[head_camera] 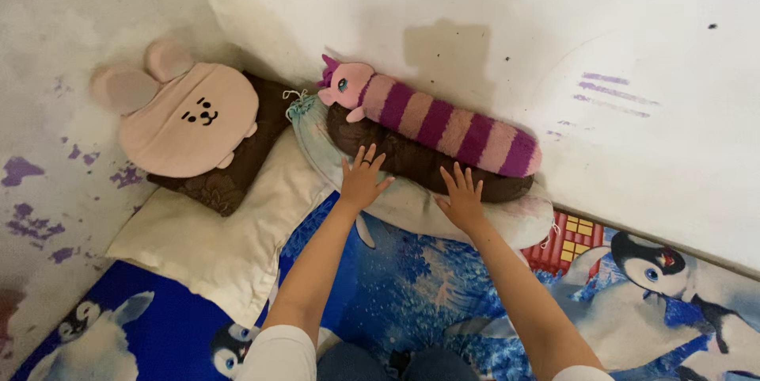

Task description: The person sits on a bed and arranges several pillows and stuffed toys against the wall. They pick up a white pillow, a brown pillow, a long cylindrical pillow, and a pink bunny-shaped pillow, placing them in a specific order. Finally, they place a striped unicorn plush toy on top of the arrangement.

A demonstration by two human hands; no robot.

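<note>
Pink rabbit-face cushion (188, 118), upper left, lying on a brown quilted pillow (237, 161). Cream pillow (226, 230) beneath both. Blue penguin-print bedsheet (617, 302) across the lower frame. Stained white wall (475, 17) behind.

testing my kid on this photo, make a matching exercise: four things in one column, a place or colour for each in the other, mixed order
Things
1. striped plush toy
2. bunny cushion
3. left hand
4. cream pillow

Descriptions
A. pale pink, with a small dark face
B. wears a ring
C. pink and purple bands, lying along the wall
D. lies under the brown cushion

Pairs: 1-C, 2-A, 3-B, 4-D
</note>
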